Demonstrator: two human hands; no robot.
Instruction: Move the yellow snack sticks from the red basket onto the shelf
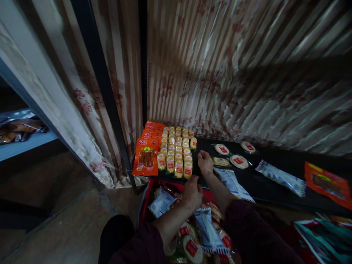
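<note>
My left hand is at the shelf's front edge, over the red-lined container, fingers curled just below the nearest yellow wrapped snack cakes. My right hand hovers above the black shelf with its fingers curled in, right of those cakes. Whatever either hand may hold is hidden. The small yellow packs stand in tight rows with white, red and orange labels. Orange snack pouches overlap in a column to their left. Close to my right wrist lie a flat yellow pack and a blue-white packet.
Round wrapped pastries, a striped long packet and another orange pouch lie along the black shelf. Below, a red container holds mixed snack packs. A dark post and striped curtain bound the shelf.
</note>
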